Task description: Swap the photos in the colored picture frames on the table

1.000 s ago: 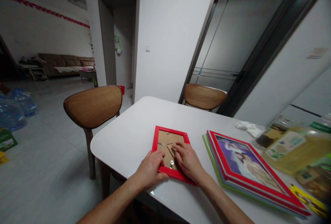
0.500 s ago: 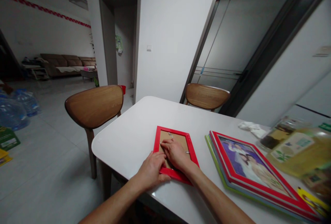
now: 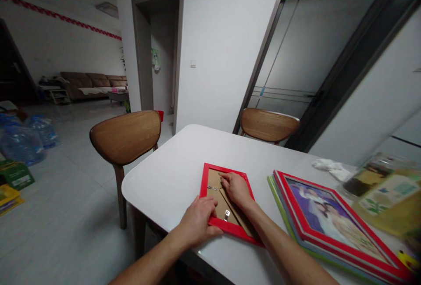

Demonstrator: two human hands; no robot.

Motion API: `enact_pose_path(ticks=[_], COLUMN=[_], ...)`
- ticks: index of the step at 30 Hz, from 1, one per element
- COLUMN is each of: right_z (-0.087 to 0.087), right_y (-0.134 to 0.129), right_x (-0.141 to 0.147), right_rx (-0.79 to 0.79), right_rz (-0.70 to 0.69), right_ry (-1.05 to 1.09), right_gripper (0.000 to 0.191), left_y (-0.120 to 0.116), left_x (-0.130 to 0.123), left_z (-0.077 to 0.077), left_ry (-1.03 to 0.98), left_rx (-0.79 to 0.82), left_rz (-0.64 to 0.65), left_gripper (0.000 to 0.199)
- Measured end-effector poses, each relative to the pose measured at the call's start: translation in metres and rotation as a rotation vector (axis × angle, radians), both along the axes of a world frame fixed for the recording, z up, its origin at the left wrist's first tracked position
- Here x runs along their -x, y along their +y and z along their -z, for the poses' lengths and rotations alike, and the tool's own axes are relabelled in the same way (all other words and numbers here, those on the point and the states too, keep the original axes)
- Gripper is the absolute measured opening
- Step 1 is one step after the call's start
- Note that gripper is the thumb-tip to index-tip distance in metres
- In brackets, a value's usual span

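White tbl (image 3: pixel 164 175), red frame (image 3: pixel 210 179) under L hand (image 3: pixel 197 221), R hand (image 3: pixel 235 190), fingers (image 3: pixel 224 179) together on it; wood chair (image 3: pixel 125 136) beyond.

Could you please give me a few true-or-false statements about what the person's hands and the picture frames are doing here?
1. The red picture frame lies face down on the white table, with its brown backing showing. True.
2. The left hand is lifted clear of the frame. False: it rests on the frame's lower part.
3. The right hand rests on the backing. True.
4. The stack of frames lies to the left of the hands. False: it lies to their right.
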State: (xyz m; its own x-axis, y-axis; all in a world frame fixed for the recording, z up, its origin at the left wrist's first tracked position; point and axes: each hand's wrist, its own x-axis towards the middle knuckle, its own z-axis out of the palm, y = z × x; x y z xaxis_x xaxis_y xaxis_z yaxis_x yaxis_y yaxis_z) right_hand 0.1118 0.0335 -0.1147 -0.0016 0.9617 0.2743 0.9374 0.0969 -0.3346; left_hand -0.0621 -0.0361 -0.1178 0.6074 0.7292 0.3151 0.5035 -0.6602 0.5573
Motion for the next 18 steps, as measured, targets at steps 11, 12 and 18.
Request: enact_pose_path(ticks=[11, 12, 18], right_z=[0.005, 0.005, -0.011], right_y=[0.040, 0.039, 0.020], right_x=[-0.002, -0.002, -0.017], right_rx=[0.068, 0.060, -0.020], right_rz=[0.366, 0.366, 0.289], right_ry=[0.098, 0.121, 0.353], right_gripper=[0.022, 0.022, 0.029], left_y=[-0.003, -0.002, -0.001], left_x=[-0.001, -0.001, -0.002], left_z=[-0.005, -0.004, 0.001], left_ry=[0.009, 0.001, -0.039], left_rx=[0.001, 0.007, 0.042], left_rz=[-0.015, -0.024, -0.038], left_gripper=[0.029, 0.030, 0.036])
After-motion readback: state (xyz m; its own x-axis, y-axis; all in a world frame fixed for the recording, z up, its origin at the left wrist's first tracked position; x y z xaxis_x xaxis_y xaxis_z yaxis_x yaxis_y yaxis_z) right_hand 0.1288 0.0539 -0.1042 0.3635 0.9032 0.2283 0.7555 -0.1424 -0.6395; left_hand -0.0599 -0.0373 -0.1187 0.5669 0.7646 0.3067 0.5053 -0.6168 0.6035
